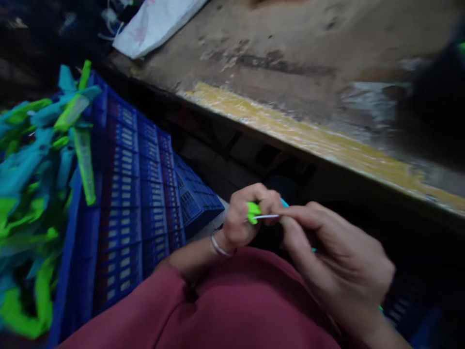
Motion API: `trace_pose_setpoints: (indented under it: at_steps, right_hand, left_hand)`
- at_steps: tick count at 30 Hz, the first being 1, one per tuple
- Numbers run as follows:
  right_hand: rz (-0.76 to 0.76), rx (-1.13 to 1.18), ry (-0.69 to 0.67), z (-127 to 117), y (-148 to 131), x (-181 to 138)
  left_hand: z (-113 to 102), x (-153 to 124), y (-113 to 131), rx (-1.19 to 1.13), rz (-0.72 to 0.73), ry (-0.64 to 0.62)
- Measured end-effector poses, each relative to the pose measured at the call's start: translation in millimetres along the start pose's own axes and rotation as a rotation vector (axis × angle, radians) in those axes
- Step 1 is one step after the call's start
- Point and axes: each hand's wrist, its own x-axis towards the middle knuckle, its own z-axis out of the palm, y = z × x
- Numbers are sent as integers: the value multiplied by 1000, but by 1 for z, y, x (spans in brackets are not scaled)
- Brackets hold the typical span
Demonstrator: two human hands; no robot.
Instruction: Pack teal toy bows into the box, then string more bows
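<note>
My left hand (244, 218) is closed round a small green and teal plastic part (253, 211), held low in front of my lap. My right hand (327, 254) pinches a thin white pin (267, 216) that points into that part. Both hands touch each other at the fingertips. A silver bangle (218, 246) sits on my left wrist, above a dark red sleeve (225, 305).
A blue plastic crate (127, 203) at the left holds several green and teal plastic pieces (32, 194). A worn wooden workbench (308, 82) with a yellowish edge runs across the top. A white bag (152, 24) lies at its far left end.
</note>
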Motion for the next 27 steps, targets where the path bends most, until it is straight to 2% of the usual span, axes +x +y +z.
trace_pose_setpoints:
  at_steps: [3, 6, 9, 14, 17, 22, 27]
  right_hand:
    - [-40, -123, -3, 4, 12, 3]
    - [-33, -274, 66, 10, 27, 10]
    - [-34, -280, 118, 18, 43, 19]
    - [-75, -229, 92, 36, 67, 27]
    - [-69, -209, 62, 44, 73, 26]
    - [-82, -273, 101, 57, 72, 23]
    - [-238, -357, 128, 60, 73, 18]
  left_hand:
    - [-8, 9, -2, 21, -55, -16]
    - [-17, 21, -2, 63, -145, -24]
    - [-24, 33, -2, 108, -173, -35]
    - [-31, 41, -5, 78, -247, 151]
    - [-32, 34, -8, 5, -327, 233]
    - [-33, 19, -13, -26, -414, 334]
    - [-29, 7, -16, 81, -401, 419]
